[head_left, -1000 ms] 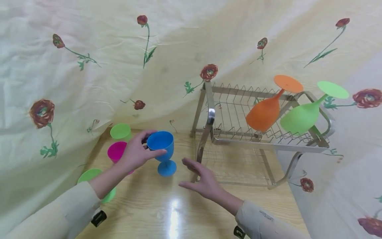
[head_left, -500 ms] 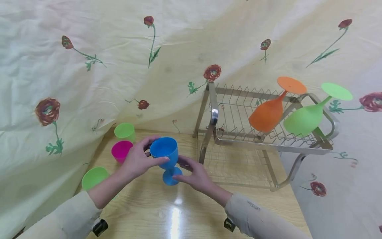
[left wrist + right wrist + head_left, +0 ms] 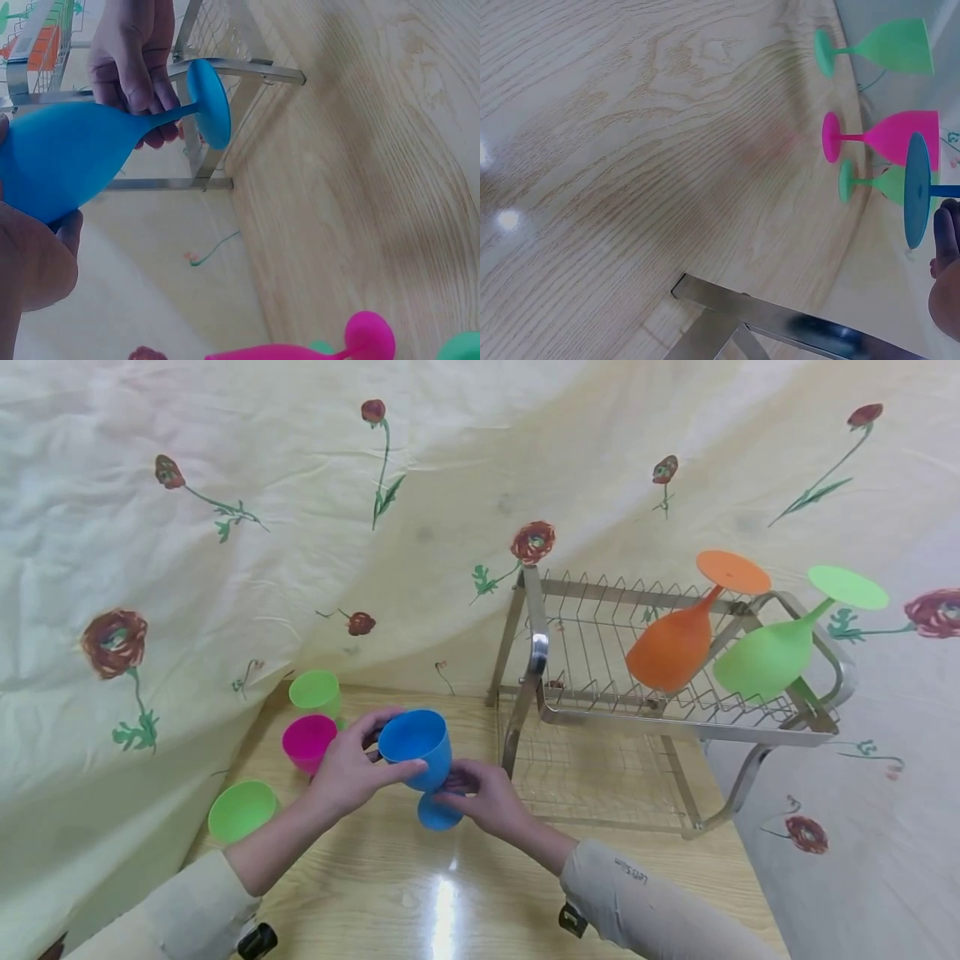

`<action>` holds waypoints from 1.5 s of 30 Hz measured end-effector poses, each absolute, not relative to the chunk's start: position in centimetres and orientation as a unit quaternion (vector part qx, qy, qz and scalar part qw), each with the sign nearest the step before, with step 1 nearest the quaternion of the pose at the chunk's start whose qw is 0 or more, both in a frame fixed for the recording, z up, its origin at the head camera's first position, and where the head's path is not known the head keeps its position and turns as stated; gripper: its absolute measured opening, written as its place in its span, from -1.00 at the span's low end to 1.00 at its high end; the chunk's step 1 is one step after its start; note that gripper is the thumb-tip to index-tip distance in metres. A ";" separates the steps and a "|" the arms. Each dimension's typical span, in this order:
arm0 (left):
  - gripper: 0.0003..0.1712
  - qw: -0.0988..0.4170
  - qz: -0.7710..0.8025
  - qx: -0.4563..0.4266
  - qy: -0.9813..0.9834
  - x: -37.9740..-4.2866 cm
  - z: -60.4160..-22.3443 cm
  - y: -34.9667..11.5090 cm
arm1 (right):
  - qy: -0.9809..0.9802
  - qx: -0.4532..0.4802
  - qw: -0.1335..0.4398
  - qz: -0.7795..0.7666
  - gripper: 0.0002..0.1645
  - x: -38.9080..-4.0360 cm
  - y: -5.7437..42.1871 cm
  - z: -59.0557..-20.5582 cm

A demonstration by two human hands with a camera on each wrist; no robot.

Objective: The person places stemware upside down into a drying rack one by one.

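A blue goblet (image 3: 415,747) is held upright, slightly tilted, above the table between both hands. My left hand (image 3: 352,768) grips its bowl, thumb on the near side. Lower down, my right hand (image 3: 487,797) pinches the stem just above the foot. In the left wrist view the right hand's fingers (image 3: 129,79) and thumb lie at the stem, with the goblet's foot (image 3: 214,105) beyond them. From the right wrist, the round foot (image 3: 916,191) appears edge-on, well off the tabletop. To the left stand a pink goblet (image 3: 309,742) and two green goblets (image 3: 243,810), partly behind the left arm.
A two-tier metal dish rack (image 3: 682,728) stands on the right of the wooden table (image 3: 375,885). On its upper tier an orange goblet (image 3: 671,647) and a light green goblet (image 3: 768,660) lean upside down. Flowered cloth (image 3: 435,527) hangs behind.
My right hand has come in from the right and taken the blue goblet's stem. The goblet has moved slightly right and toward me, while the left hand keeps its hold on the bowl.
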State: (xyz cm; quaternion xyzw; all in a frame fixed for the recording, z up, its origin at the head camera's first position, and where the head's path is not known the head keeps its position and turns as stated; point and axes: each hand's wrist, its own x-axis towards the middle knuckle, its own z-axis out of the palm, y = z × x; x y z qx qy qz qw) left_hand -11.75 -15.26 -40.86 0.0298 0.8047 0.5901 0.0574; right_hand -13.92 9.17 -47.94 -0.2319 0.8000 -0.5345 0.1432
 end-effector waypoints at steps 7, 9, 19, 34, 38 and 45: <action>-0.14 0.053 0.612 0.022 0.789 -11.7 -41.0 -14.9 | 0.815 -0.243 0.106 -0.514 -0.68 -14.1 9.3 -48.2; -0.14 0.056 0.620 0.020 0.782 -11.7 -41.0 -14.8 | 0.819 -0.244 0.101 -0.510 -0.69 -14.1 9.4 -48.1; -0.14 0.100 0.622 0.046 0.775 -11.9 -41.2 -15.5 | 0.818 -0.275 0.096 -0.496 -0.73 -13.7 10.6 -47.6; 0.08 0.140 0.537 0.165 0.815 -12.9 -40.2 -16.8 | 0.830 -0.343 0.155 -0.412 -0.73 -14.1 14.7 -45.8; 0.15 0.141 0.488 0.224 0.832 -13.1 -39.5 -16.7 | 0.833 -0.369 0.156 -0.382 -0.69 -14.7 15.8 -45.1; 0.24 0.109 0.374 0.279 0.877 -13.0 -38.8 -15.7 | 0.847 -0.400 0.147 -0.316 -0.67 -15.6 16.8 -43.9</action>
